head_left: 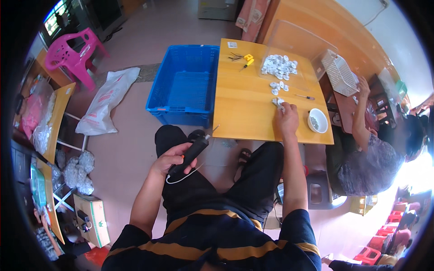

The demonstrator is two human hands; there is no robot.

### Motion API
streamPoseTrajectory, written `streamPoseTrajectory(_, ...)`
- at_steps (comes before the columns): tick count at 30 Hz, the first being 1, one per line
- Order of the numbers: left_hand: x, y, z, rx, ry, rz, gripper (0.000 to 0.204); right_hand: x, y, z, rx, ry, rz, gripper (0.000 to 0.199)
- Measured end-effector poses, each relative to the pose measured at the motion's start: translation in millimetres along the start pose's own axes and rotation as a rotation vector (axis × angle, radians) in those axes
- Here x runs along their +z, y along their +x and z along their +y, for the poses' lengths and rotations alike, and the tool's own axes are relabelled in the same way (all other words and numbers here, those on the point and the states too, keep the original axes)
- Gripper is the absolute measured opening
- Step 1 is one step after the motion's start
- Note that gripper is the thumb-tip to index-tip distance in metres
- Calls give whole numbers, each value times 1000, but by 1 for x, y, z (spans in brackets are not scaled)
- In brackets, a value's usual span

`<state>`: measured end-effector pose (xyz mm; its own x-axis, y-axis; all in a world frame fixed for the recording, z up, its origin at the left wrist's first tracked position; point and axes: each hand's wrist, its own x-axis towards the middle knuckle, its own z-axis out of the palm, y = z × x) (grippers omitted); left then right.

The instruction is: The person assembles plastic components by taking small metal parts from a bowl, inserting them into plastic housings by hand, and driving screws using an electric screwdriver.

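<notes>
My left hand is wrapped round a black electric screwdriver above my lap. Its thin bit points up and to the right, and a white cord trails from its lower end. Out over the wooden table, my right hand has its fingers closed on a small white plastic part. Just beyond it lie several like white parts. To the right of this hand stands a white bowl with small grey metal pieces, perhaps screws, in it.
A clear bin with a heap of white parts stands at the table's back. A small screwdriver and yellow-handled tools lie on the table. Left of it is a blue crate. Another person sits at the right.
</notes>
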<state>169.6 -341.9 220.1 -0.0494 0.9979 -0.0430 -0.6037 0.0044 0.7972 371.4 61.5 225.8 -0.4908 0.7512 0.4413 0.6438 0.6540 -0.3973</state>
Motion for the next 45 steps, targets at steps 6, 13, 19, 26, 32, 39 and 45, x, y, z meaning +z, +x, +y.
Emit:
streamPoseTrajectory(6, -6, -2, 0, -15, -5, -17, 70, 17, -6, 10, 2, 5, 33, 18)
streamPoseTrajectory(13, -5, 4, -1, -20, -42, -25, 59, 19, -19, 2, 12, 307, 58, 19)
streamPoseTrajectory(19, 11, 14, -1, -27, -38, 68, 49, 36, -36, -23, -77, 493, 122, 28)
streamPoseTrajectory(26, 46, 36, -1, -47, 126, 134, 50, 59, -42, -39, 236, 1134, -176, 6)
streamPoseTrajectory(32, 72, 55, -2, -28, 340, 186, 52, 54, -44, -47, 259, 1260, -197, 18)
streamPoseTrajectory(39, 85, 87, -25, 12, 598, 369, 53, 50, -45, -43, 250, 1152, -259, 29)
streamPoseTrajectory(45, 79, 104, -34, -34, 666, 349, 52, 47, -47, -50, 250, 1127, -261, 24)
